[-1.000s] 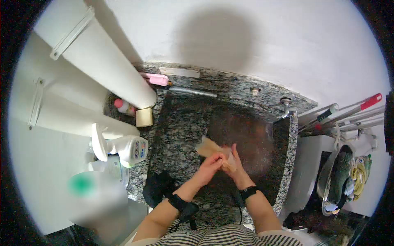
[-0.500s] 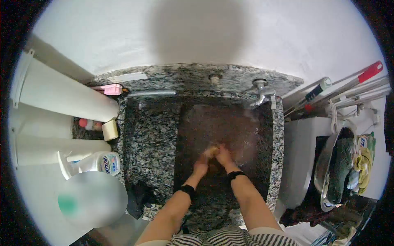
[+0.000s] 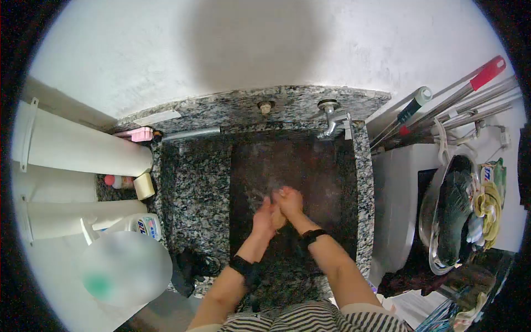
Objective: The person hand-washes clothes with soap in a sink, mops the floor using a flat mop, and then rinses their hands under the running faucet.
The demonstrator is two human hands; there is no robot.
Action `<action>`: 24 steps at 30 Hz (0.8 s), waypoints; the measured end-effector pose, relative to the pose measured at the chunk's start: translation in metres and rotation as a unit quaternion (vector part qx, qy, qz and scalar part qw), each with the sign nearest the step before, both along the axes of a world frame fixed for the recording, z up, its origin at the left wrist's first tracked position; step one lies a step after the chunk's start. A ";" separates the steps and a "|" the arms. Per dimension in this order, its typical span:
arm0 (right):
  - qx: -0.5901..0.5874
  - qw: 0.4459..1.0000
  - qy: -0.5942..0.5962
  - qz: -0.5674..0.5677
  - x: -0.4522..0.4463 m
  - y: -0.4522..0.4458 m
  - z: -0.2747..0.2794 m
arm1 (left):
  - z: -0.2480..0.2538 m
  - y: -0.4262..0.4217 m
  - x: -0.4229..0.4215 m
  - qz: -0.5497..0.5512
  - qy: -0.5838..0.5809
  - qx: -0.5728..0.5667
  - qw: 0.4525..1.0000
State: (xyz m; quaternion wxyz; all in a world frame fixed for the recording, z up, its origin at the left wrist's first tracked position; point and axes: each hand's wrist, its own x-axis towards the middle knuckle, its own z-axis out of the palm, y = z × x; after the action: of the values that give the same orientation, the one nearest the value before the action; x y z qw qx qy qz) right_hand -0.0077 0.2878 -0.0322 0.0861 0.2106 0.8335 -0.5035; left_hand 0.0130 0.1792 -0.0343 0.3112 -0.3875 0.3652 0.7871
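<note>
Both hands are together over the dark basin (image 3: 298, 160) of a speckled granite sink. My left hand (image 3: 265, 220) and my right hand (image 3: 290, 202) are closed around a light tan cloth (image 3: 279, 221), of which only a small part shows between them. Splashes of water appear just left of the fingers. A black band sits on each wrist. The metal tap (image 3: 333, 119) is on the back ledge, above and to the right of my hands.
Left of the sink are a yellow soap bar (image 3: 144, 186), a pink brush (image 3: 142, 134), a spray bottle (image 3: 146, 226) and white pipes (image 3: 88, 144). Black cloth (image 3: 191, 268) lies on the near left rim. At right are mop handles (image 3: 431, 99) and a metal bowl (image 3: 428, 221) of cloths.
The view has shifted right. The cloth, spread out from my hands a second ago, is now bunched between them over the basin, and my hands are closer together.
</note>
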 end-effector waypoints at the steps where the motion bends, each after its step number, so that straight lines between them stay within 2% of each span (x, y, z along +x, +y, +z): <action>1: -0.001 1.000 0.003 -0.001 -0.002 -0.005 0.017 | 0.015 0.001 -0.014 -0.001 0.003 -0.001 1.000; 3: -0.066 0.981 0.095 -0.155 0.007 -0.017 0.031 | 0.036 0.005 -0.027 -0.022 0.049 -0.152 0.987; 4: 0.214 0.962 0.098 0.137 0.014 -0.027 0.038 | 0.038 0.001 -0.034 -0.061 0.076 -0.196 0.976; 5: -0.085 0.970 0.214 -0.081 0.034 -0.041 0.052 | 0.037 0.001 -0.034 -0.060 0.074 -0.196 0.976; 7: -0.150 0.969 0.179 -0.075 0.033 -0.040 0.054 | 0.028 -0.002 -0.029 -0.001 0.055 -0.116 0.992; 8: -0.119 0.987 0.087 -0.061 0.017 -0.025 0.031 | -0.017 0.001 -0.010 0.016 0.066 -0.052 0.996; 9: -0.088 0.995 -0.010 -0.045 0.001 -0.001 0.005 | -0.028 -0.001 0.006 -0.089 0.060 -0.138 0.985; 10: 0.032 0.999 0.012 -0.006 -0.008 0.016 -0.002 | -0.016 0.003 0.008 -0.089 0.057 -0.129 0.986; 11: 0.031 0.999 0.018 -0.008 -0.016 0.019 -0.026 | -0.002 0.009 -0.002 -0.086 0.062 -0.118 0.987; 12: 0.136 0.986 0.060 0.076 -0.026 0.022 -0.065 | 0.003 0.009 -0.021 -0.081 0.065 -0.117 0.988; 13: 0.234 0.955 0.087 0.159 -0.014 0.023 -0.089 | 0.007 -0.001 -0.030 -0.178 0.117 -0.188 0.959; 14: 0.227 0.957 0.072 0.163 0.000 0.026 -0.077 | 0.007 -0.014 -0.025 -0.278 0.161 -0.256 0.912; 15: 0.073 0.997 -0.019 0.036 -0.012 0.036 -0.044 | -0.004 -0.022 -0.028 -0.280 0.162 -0.258 0.911; 16: -0.085 0.987 -0.106 -0.092 -0.026 0.042 -0.025 | -0.024 -0.029 -0.032 -0.319 0.294 -0.351 0.830; 17: -0.085 0.986 -0.106 -0.094 -0.025 0.037 -0.035 | -0.039 -0.034 -0.028 -0.349 0.412 -0.431 0.723; 18: 0.126 0.989 0.072 -0.044 -0.018 0.026 -0.052 | -0.045 -0.037 -0.022 -0.405 0.512 -0.539 0.532; 19: 0.326 0.914 0.242 0.012 -0.009 0.015 -0.064 | -0.066 -0.040 -0.008 -0.407 0.509 -0.537 0.535; 20: 0.383 0.877 0.251 0.147 -0.001 0.007 -0.063 | -0.094 -0.046 0.010 -0.424 0.507 -0.546 0.515; 21: 0.381 0.878 0.248 0.147 0.004 0.007 -0.073 | -0.109 -0.051 0.018 -0.441 0.507 -0.554 0.492; 22: 0.229 0.943 0.140 0.197 0.007 0.011 -0.087 | -0.107 -0.052 0.019 -0.444 0.505 -0.553 0.492; 23: 0.069 0.968 0.027 0.239 0.010 0.013 -0.099 | -0.104 -0.051 0.017 -0.479 0.384 -0.471 0.633; 24: 0.069 0.968 0.027 0.239 0.012 0.010 -0.101 | -0.084 -0.048 0.011 -0.491 0.319 -0.416 0.696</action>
State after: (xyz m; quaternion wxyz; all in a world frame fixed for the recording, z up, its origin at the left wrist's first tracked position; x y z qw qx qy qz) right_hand 0.0047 0.2979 -0.1328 0.1665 -0.0032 0.8944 -0.4150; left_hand 0.0243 0.1317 -0.1181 0.3253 0.0315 0.8710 0.3668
